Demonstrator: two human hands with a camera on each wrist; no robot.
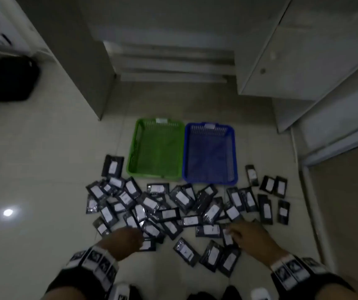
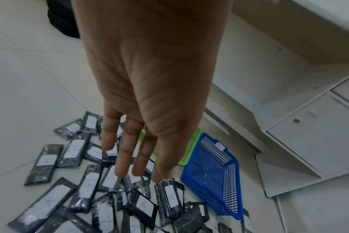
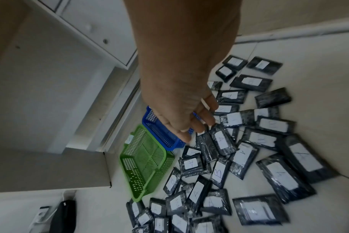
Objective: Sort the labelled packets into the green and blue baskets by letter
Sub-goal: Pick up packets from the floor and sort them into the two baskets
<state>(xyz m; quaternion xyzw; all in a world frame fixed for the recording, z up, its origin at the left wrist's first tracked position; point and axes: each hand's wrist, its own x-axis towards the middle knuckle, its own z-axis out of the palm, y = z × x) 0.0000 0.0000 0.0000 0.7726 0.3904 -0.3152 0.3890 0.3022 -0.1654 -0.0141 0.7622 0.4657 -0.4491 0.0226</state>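
Green basket (image 1: 156, 148) at 12 o'clock and blue basket (image 1: 210, 152) beside it both sit empty, so sorting has barely begun; dozens of labelled packets (image 1: 173, 208) cover the floor while left hand (image 1: 128, 237) and right hand (image 1: 249, 234) reach in, fingers loosely spread, holding nothing.

Right hand (image 3: 184, 113) hovering over scattered packets (image 3: 249, 157)
Fingers (image 3: 206, 117) loosely curled, holding nothing; blue basket (image 3: 159, 134) lying beside green basket (image 3: 145, 159) on pale floor (image 3: 319, 52), both left of the packets.
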